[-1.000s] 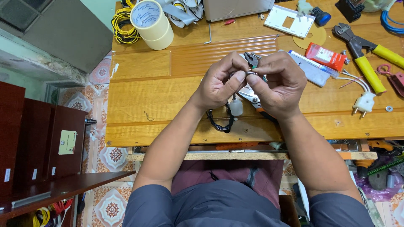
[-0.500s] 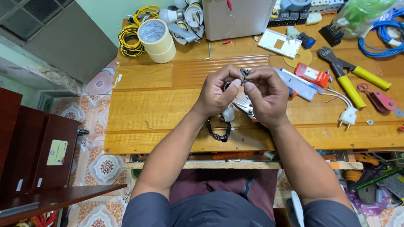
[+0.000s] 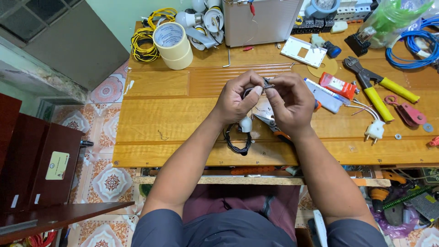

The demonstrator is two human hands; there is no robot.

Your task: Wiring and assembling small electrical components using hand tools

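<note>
Thin black cable [image 3: 238,142], end pinched betw. both hands' fingertips, rest looped on wooden bench w/ small white fitting [image 3: 246,124]

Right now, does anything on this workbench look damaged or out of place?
Nothing looks broken or spilled. The left hand and right hand pinch a small dark cable end. The bench is cluttered, and the white plug with its loose wire lies close to the front edge.

Electrical repair workshop: wooden workbench [image 3: 151,114]; pliers [image 3: 375,87], wire coils [image 3: 141,41], tape rolls [image 3: 173,45] lie beyond the hands.
</note>
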